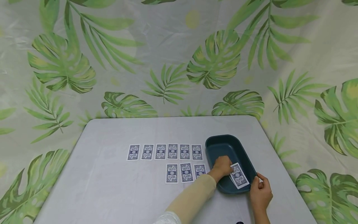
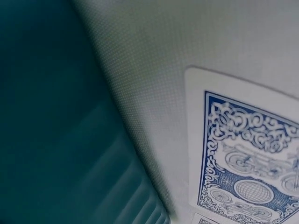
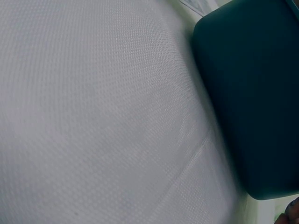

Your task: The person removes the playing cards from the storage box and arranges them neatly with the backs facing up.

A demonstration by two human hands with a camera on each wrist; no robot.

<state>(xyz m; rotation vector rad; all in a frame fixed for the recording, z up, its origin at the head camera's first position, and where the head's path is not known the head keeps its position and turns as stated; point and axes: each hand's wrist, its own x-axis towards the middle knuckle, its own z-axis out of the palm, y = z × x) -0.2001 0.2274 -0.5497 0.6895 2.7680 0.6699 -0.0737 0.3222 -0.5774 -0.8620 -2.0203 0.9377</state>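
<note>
1. The left hand reaches over the near left wall of a dark teal tray, its fingers curled down onto the deck of cards that lies inside. The back of the hand hides the fingertips, so how firm the grip is cannot be told, but the fingers bend over the deck's left end.
2. The deck lies face down in the near part of the tray, tilted – its blue patterned back shows to the right of the hand.
3. The right hand is at the tray's near right corner. Its thumb and fingers are curled round the rim there, and they hold nothing else.
4. The tray stands on the right side of a grey table, just beside the laid-out cards.
5. Two rows of face-down cards lie on the table left of the tray: a far row of six cards and a near row of three. The rightmost card of the near row is partly covered by the left forearm in its beige sleeve.
6. The left wrist view shows the tray's outer wall close up, with one card's back flat on the table beside it.
7. The right wrist view shows the tray's rounded corner on the woven tablecloth – no fingers clearly in view.
8. A leaf-printed curtain hangs behind the table.
</note>
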